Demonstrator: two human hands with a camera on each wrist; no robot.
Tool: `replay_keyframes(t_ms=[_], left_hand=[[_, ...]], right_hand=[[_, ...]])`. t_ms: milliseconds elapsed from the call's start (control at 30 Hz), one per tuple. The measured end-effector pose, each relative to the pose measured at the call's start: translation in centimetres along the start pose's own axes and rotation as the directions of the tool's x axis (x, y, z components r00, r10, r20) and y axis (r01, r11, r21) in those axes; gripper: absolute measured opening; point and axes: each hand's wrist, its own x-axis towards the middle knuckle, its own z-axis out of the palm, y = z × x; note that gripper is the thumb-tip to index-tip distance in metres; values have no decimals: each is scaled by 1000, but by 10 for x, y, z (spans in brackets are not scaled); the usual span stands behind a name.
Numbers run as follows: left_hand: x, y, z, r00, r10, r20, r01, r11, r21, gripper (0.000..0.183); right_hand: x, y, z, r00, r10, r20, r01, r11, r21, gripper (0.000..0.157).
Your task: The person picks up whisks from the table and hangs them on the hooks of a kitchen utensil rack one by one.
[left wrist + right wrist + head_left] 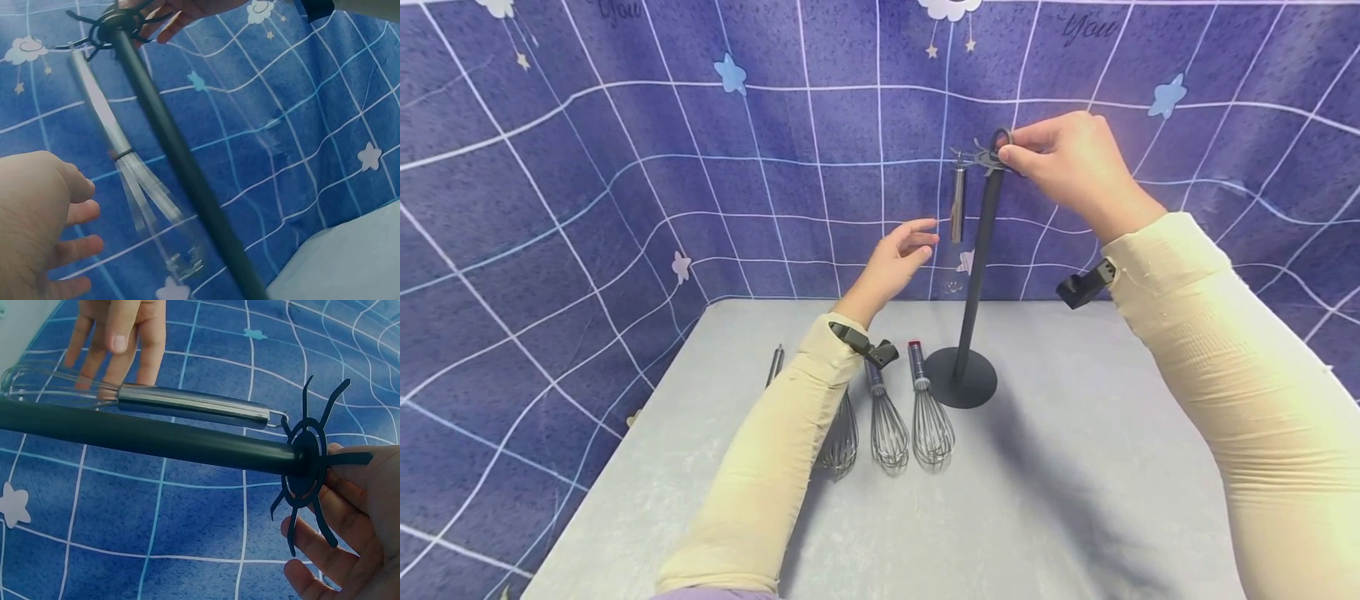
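A black stand [979,267] with a ring of curved hooks [322,456] at its top rises from a round base. From one hook hangs a metal whisk [194,406] by the loop of its handle; in the left wrist view its wires look blurred. My right hand [1075,162] pinches the small loop [1002,137] on top of the stand between thumb and fingers. To the left of the hanging whisk, my left hand [891,262] is raised with loosely bent fingers and holds nothing.
On the grey table [1075,417], a whisk [933,425] with a red-tipped handle lies beside the stand's base. Another whisk [889,433] and a third whisk [841,442] lie left of it. My left sleeve partly covers a metal handle [776,365]. A blue patterned cloth [775,167] hangs behind.
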Motion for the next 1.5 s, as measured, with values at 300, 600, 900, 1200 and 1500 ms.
replay_keyframes(t_ms=[300, 600, 900, 1200, 1500], left_hand=[[-18, -2, -45, 997, -30, -74, 34, 998, 53, 42], [-45, -1, -92, 991, -71, -113, 84, 990, 112, 40], [-72, -10, -126, 977, -148, -156, 173, 971, 163, 42], [-96, -31, -145, 963, -217, -159, 241, 959, 150, 44], [-119, -53, -161, 948, -291, -132, 303, 950, 79, 50]], right_hand=[[1, 2, 1, 1000, 4, 8, -4, 1000, 5, 41], [3, 2, -2, 1000, 19, 21, -19, 1000, 12, 44], [2, 2, -3, 999, 37, 24, -37, 999, 19, 47], [2, 2, -1, 999, 30, 20, -31, 999, 26, 47], [3, 3, -1, 999, 46, 22, -47, 998, 36, 49]])
